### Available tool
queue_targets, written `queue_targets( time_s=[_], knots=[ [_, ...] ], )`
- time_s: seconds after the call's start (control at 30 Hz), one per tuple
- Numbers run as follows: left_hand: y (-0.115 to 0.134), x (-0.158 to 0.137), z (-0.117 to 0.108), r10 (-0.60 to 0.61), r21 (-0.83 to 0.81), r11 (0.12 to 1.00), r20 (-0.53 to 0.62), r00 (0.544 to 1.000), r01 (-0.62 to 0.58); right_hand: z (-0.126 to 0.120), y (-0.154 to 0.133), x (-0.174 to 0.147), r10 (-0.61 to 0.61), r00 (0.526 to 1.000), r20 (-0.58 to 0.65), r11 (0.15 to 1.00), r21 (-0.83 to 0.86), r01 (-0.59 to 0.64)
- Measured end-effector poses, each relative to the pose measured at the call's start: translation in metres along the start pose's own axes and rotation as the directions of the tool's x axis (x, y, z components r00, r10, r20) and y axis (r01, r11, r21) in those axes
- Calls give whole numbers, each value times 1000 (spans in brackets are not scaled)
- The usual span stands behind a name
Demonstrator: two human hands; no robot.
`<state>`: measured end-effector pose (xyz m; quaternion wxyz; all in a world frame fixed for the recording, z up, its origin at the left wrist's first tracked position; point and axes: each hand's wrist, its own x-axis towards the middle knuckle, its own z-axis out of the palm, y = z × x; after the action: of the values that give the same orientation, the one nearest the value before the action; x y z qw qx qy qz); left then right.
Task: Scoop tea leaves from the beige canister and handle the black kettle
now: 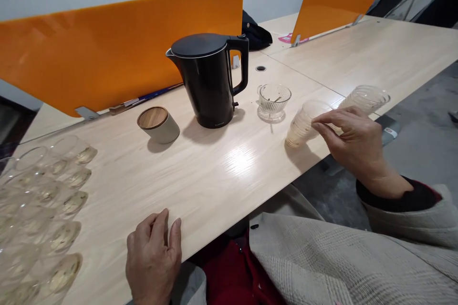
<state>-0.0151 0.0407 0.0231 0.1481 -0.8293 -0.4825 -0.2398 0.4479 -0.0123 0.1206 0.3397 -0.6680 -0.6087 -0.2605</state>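
My right hand [352,138] is pinched, thumb against forefinger, at the rim of a clear plastic cup in a nested stack [299,126]. The stack stands slightly tilted on the table near its front edge. Partly behind my right hand, a second stack of clear cups [365,97] leans to the right. My left hand [153,252] lies at the table's front edge, thumb apart from the fingers and nothing in it. At the far left are rows of clear cups [66,274] with pale liquid and dark bits at the bottom.
A black electric kettle [207,86] stands mid-table. Left of it is a grey canister [162,128] with a wooden lid; right of it, a ribbed glass cup [274,100] holds dark bits. Orange dividers [125,47] run along the back, with a dark cap or bag [254,33] behind.
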Motion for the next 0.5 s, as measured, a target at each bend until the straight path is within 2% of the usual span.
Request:
queue_targets(
  time_s=[0.17,0.33,0.43,0.5],
  knots=[
    [1,-2,-1,-34,1,999,19,999,34,0,-3,0,-39,997,-65,999,-10,38],
    [2,-1,-3,-29,9,1000,19,999,29,-13,-11,2,-14,993,-117,999,-54,8],
    [3,1,-4,7,14,1000,12,1000,-8,-26,-21,3,-34,969,-246,997,-80,15],
    [5,2,-6,8,15,1000,14,1000,-8,-31,-31,4,7,958,-285,997,-66,-26]
  ],
)
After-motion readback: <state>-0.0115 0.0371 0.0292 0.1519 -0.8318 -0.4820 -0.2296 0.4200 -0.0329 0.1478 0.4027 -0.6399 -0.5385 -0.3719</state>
